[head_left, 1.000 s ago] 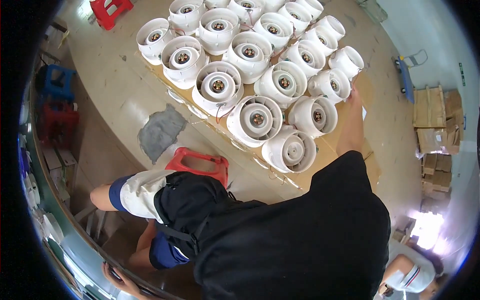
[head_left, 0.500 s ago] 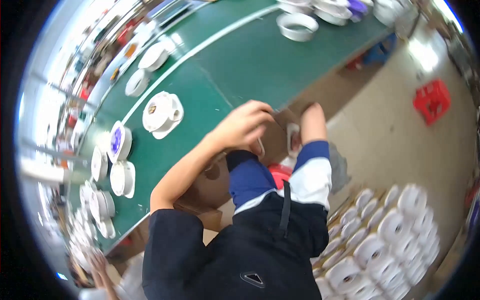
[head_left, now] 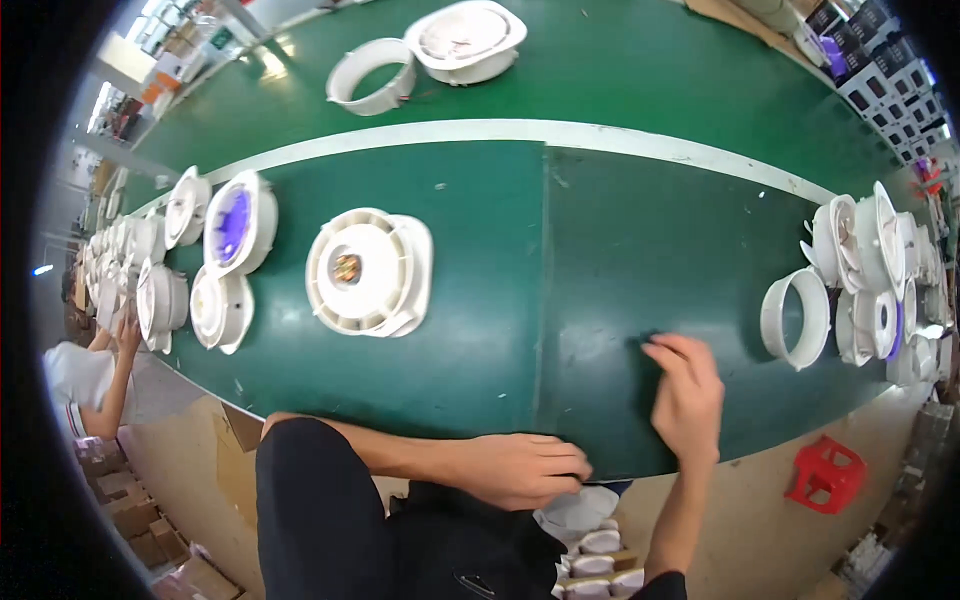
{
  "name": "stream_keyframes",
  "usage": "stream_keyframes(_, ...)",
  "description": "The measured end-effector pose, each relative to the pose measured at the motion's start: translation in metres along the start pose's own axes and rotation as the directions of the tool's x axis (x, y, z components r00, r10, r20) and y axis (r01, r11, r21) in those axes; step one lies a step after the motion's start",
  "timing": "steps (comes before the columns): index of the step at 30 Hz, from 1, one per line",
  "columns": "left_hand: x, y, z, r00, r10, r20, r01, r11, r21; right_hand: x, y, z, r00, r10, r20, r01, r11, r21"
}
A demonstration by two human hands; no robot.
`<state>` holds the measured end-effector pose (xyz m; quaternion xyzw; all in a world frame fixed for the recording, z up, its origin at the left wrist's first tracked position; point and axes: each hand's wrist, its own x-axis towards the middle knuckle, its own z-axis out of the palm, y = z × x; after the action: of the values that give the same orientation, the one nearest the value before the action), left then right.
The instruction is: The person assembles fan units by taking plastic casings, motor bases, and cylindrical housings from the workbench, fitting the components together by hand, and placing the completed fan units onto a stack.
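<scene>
Surface: a long green conveyor belt (head_left: 600,270) with a white stripe (head_left: 520,130) running along its length, and a seam across it near the middle.
Room: a workshop floor; a red plastic stool (head_left: 826,473) stands on the pale floor at the right, cardboard boxes (head_left: 120,490) sit low on the left, and another person's arm (head_left: 112,372) in a white sleeve reaches toward the far left end of the belt.
Fan housing: a white round housing (head_left: 368,272) on a squarish base lies alone on the belt, left of the seam and well apart from both hands. Its open face with a brass-coloured hub looks straight up, so its axis stands upright; the squarish base juts toward the right.
Left hand (head_left: 520,468): lies flat at the near edge of the belt, fingers together and pointing right, holding nothing I can see.
Right hand (head_left: 688,395): rests on the belt right of the seam, fingers loosely curled with the tips down on the green, nothing in its hold.
Right-hand stock: a loose white ring (head_left: 795,318) stands on edge near the right hand, with a cluster of white housings (head_left: 880,280) just beyond.
Left-hand stock: more white housings (head_left: 215,265), one with a purple centre, stand on edge.
Far side: a ring (head_left: 370,75) and a lidded housing (head_left: 465,40) lie beyond the stripe.
</scene>
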<state>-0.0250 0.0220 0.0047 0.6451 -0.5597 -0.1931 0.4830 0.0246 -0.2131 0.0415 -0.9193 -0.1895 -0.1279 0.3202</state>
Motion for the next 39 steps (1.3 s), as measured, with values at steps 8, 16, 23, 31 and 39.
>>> stream_keyframes(8,0.027,0.029,0.003,0.715,-0.583,-0.385,0.494,0.812,-0.311,0.008,0.007,0.033,0.924,0.373,-0.085,-0.349,0.913,0.211)
stream_keyframes(16,0.054,-0.078,-0.324,-0.054,-0.331,-0.942,0.910,0.372,-0.183,0.035,-0.022,-0.008,0.707,0.526,0.473,-0.680,0.690,0.249)
stream_keyframes(23,0.036,-0.166,-0.343,-0.025,-0.723,-0.690,0.870,0.324,-0.372,0.068,-0.044,0.030,0.598,0.480,0.642,-0.798,0.285,0.531)
stream_keyframes(31,0.062,-0.014,-0.178,0.344,-0.750,-0.565,0.110,0.630,-0.769,0.133,-0.061,-0.007,0.699,0.267,0.663,-0.441,-0.569,0.694)
stream_keyframes(39,0.043,0.012,-0.101,0.316,-0.889,-0.331,-0.184,0.285,-0.941,0.084,-0.094,-0.060,0.878,0.265,0.397,-0.445,0.758,0.476)
